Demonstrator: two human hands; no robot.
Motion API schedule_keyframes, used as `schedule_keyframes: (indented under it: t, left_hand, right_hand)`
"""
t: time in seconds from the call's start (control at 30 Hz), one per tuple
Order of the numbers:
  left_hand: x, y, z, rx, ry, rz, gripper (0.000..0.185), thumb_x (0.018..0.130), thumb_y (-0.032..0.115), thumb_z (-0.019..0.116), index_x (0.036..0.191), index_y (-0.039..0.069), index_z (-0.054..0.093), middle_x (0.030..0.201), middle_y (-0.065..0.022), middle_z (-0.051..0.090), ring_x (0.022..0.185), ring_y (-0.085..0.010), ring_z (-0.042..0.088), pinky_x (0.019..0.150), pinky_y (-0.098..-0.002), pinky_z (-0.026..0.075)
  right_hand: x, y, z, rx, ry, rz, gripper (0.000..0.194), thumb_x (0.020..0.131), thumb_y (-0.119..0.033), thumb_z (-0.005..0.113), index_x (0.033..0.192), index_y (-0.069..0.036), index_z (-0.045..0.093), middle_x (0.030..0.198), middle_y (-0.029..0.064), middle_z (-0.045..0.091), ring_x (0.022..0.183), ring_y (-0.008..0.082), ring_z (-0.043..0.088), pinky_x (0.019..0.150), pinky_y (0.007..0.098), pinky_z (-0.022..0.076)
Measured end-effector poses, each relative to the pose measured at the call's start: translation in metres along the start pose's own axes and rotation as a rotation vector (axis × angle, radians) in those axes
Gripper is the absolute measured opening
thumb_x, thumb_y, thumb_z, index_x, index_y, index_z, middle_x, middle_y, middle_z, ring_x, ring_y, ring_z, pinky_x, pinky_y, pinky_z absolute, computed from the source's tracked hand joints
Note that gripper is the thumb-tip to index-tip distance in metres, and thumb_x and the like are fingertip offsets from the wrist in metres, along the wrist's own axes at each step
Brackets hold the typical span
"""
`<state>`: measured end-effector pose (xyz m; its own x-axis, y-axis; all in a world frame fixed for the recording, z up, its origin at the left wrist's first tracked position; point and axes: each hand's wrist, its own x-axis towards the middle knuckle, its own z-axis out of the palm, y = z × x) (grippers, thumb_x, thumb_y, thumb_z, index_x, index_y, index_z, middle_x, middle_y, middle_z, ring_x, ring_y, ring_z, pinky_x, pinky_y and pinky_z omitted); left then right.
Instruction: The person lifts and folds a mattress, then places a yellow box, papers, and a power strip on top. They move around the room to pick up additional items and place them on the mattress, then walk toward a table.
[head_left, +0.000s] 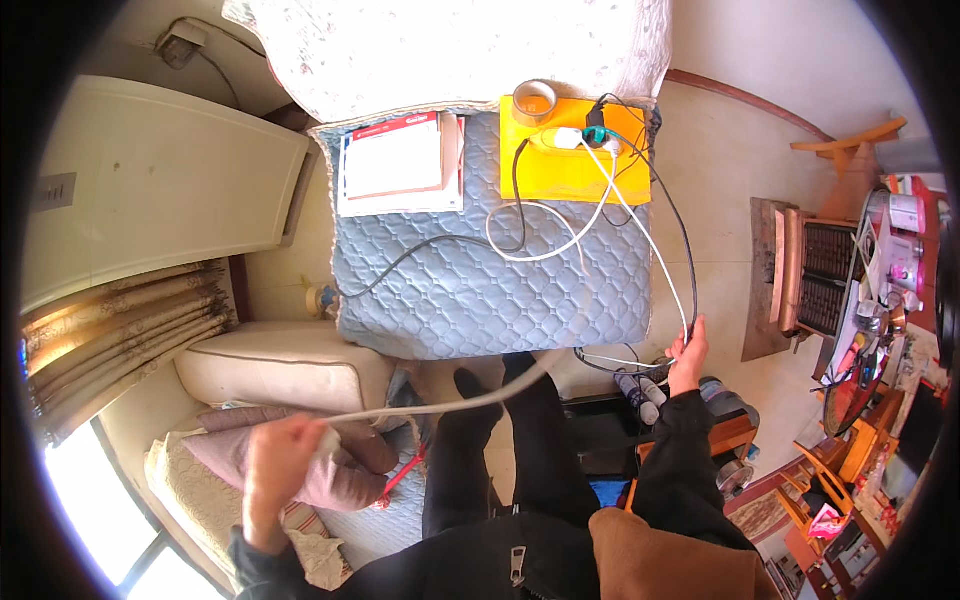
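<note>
My left hand (277, 461), blurred, is closed around the end of a white cable (450, 407) that stretches across my legs towards the seat. What sits at that end is too blurred to tell. My right hand (688, 354) grips a black cable (686, 244) and a white one together, beyond the seat's right edge. Both run up to a white power strip (559, 139), where a green plug (596, 135), a black plug (595, 116) and a white plug are crowded together. Beneath the strip lies a yellow envelope or folder (574, 184). White and dark cables loop over the blue quilted cover (450, 300).
A roll of tape (535, 103) rests on the yellow sheet's corner, and papers (397, 161) lie to its left. Mauve cushions (315, 457) are beside my left arm. Bottles (640, 394) stand below my right hand. A cluttered table (877, 300) is far right.
</note>
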<state>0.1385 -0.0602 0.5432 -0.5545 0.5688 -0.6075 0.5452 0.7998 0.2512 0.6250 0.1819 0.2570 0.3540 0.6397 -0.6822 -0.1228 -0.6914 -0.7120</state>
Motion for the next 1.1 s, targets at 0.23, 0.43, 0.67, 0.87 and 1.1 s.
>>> schedule_keyframes:
  t: [0.23, 0.43, 0.67, 0.87, 1.1]
  left_hand:
    - [-0.022, -0.171, -0.096, 0.302, 0.865, -0.212, 0.038, 0.096, 0.032, 0.056, 0.081, -0.002, 0.064, 0.062, -0.0138, 0.056, 0.056, -0.0217, 0.051, 0.056, -0.0361, 0.039]
    - [-0.007, -0.223, -0.149, -0.013, 1.116, -0.229, 0.044, 0.100, 0.037, 0.051, 0.071, 0.005, 0.048, 0.063, 0.0022, 0.028, 0.061, -0.0131, 0.028, 0.056, -0.0308, 0.028]
    - [0.007, -0.283, -0.151, -0.845, 0.971, -0.480, 0.037, 0.099, 0.041, 0.054, 0.076, 0.012, 0.051, 0.053, 0.0066, 0.030, 0.042, -0.0033, 0.025, 0.038, -0.0226, 0.016]
    - [-0.014, -0.174, -0.082, -1.631, 0.551, -0.200, 0.029, 0.103, 0.035, 0.046, 0.092, 0.010, 0.055, 0.055, 0.0078, 0.025, 0.040, -0.0049, 0.019, 0.035, -0.0224, 0.016]
    - [0.030, -0.104, 0.030, -2.061, 0.105, -0.004, 0.022, 0.099, 0.028, 0.051, 0.107, 0.008, 0.055, 0.086, -0.0038, 0.059, 0.087, -0.0207, 0.058, 0.091, -0.0406, 0.043]
  right_hand:
    - [0.043, 0.054, 0.006, -0.362, 0.075, -0.095, 0.055, 0.098, -0.055, 0.043, 0.077, -0.005, 0.057, 0.061, 0.0030, 0.056, 0.041, 0.0123, 0.048, 0.040, 0.0302, 0.0398]
    - [0.044, 0.074, 0.036, -0.841, 0.308, -0.717, 0.035, 0.096, -0.028, 0.048, 0.107, 0.005, 0.056, 0.108, 0.0217, 0.060, 0.107, 0.0360, 0.054, 0.095, 0.0439, 0.0408]
    - [-0.035, 0.107, 0.177, -0.574, -0.445, -0.572, 0.013, 0.092, -0.012, 0.056, 0.102, -0.005, 0.061, 0.076, 0.0111, 0.064, 0.075, 0.0272, 0.065, 0.072, 0.0353, 0.0505]
    - [-0.069, 0.161, 0.304, -0.841, -0.787, -0.962, 0.022, 0.089, -0.015, 0.059, 0.108, -0.004, 0.059, 0.107, 0.0187, 0.063, 0.104, 0.0346, 0.060, 0.088, 0.0422, 0.0474]
    - [-0.043, 0.139, 0.372, -1.686, -0.635, -0.630, 0.045, 0.095, -0.042, 0.047, 0.106, -0.002, 0.065, 0.106, 0.0220, 0.066, 0.100, 0.0389, 0.063, 0.084, 0.0526, 0.0473]
